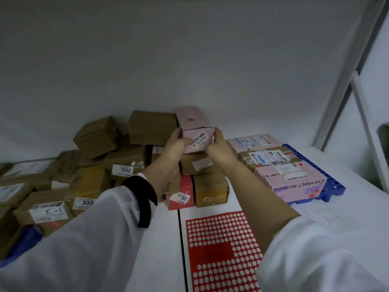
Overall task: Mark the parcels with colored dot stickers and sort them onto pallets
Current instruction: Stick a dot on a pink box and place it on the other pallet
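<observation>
Beyond the red sticker sheet [210,249], you held a pink box [194,127] up with both hands, above the heap of brown boxes [126,157] that lay beyond and to the left of the sheet. Your left hand [174,144] gripped the box's left side, fingers curled round its edge and thumb on the near face beside a white label [200,141]. Your right hand [219,147] clasped the right side, fingers reaching up along it and thumb tucked at the lower near corner. The box was tilted, its labelled end toward you. Just past the sheet's far edge stood a red box [181,192] with a white tag, an orange-brown box [210,190] touching it on the right. Beyond and right of the sheet lay a blue pallet [334,186] carrying pink and brown parcels [273,180], some with a red dot. A black band [143,194] circled your left wrist, left of the sheet.
</observation>
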